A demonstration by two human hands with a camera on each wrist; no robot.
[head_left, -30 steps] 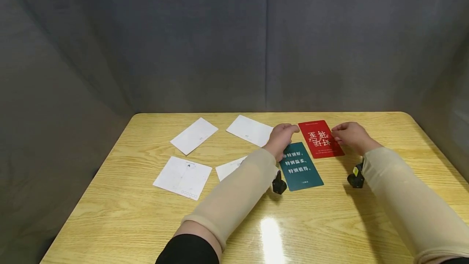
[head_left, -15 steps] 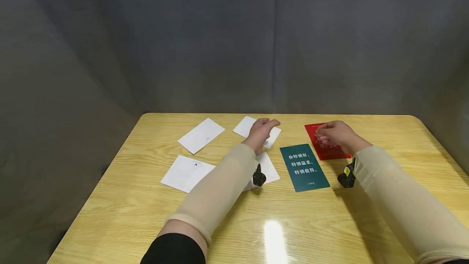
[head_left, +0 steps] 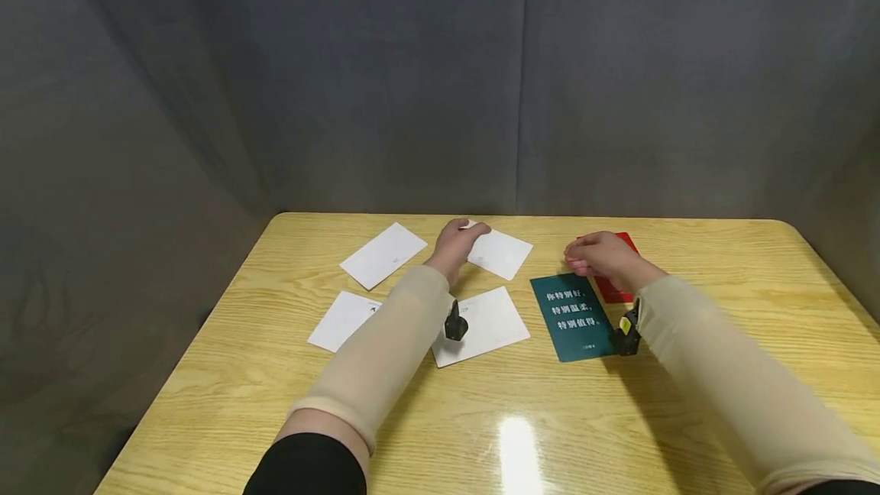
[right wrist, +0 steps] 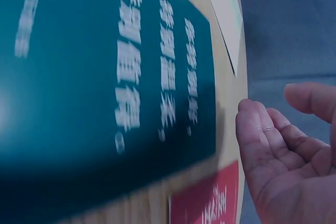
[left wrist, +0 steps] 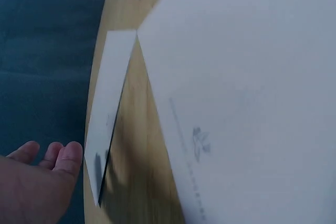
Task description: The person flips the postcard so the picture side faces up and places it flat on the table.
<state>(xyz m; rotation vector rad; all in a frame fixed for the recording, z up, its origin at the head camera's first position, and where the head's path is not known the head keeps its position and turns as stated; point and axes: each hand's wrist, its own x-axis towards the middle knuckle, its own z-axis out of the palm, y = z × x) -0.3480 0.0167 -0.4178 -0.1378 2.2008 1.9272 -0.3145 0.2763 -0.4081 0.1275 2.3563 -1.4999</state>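
Observation:
My left hand (head_left: 451, 252) hovers, fingers loose, at the left end of the far white card (head_left: 503, 252). In the left wrist view its fingertips overlap that card's edge and grasp nothing. My right hand (head_left: 605, 257) is above the red card (head_left: 616, 294), covering much of it. Relaxed fingers (right wrist: 254, 140) with nothing between them show in the right wrist view. The teal card (head_left: 572, 331), printed with white characters, lies just in front of that hand. Under my left wrist is another white card (head_left: 491, 323), partly hidden by the sleeve.
Two more white cards lie on the left: one farther back (head_left: 385, 254), one nearer (head_left: 340, 319) and half covered by the left forearm. The wooden table (head_left: 619, 418) ends at a grey cloth (head_left: 399, 98) behind it.
My left hand has moved left, from beside the teal card to the far white card. My right hand has moved left across the red card. The head view has shifted slightly.

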